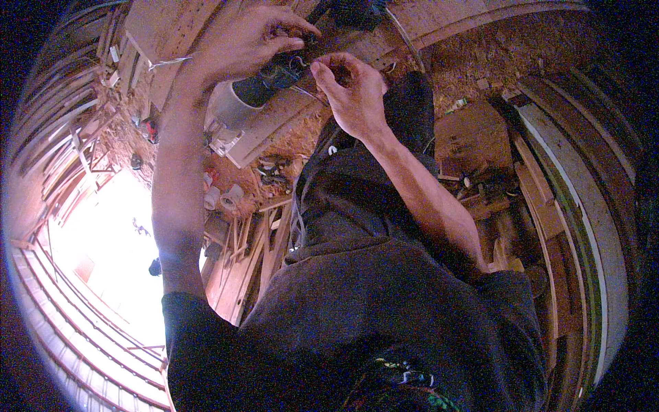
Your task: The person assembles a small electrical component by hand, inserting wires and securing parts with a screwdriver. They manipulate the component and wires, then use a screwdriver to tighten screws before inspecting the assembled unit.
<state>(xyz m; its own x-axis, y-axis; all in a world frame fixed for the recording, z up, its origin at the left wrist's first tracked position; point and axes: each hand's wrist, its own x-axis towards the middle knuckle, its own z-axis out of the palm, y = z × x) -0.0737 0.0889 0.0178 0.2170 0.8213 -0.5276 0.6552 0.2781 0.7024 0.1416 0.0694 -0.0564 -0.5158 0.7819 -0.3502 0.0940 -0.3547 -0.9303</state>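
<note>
My left hand (257, 38) reaches in at the top of the view, thumb and fingers curled toward each other at a small dark part whose kind I cannot make out. Just to its right and lower, my right hand (353, 93) has thumb and forefinger brought together in a pinch; what they hold, if anything, is too small to tell. A thin, pale, curved piece like a wire end (299, 62) shows between the two hands. Below it lies a dark cylindrical device (271, 81), with a wide light-grey cylinder (233, 106) at its lower left end.
Wooden boards (264, 130) lie under the device, over a floor strewn with sawdust (480, 58). A brown panel (473, 141) stands to the right, near long stacked planks (583, 199). More timber (68, 130) is piled at left, beside a bright opening (110, 240).
</note>
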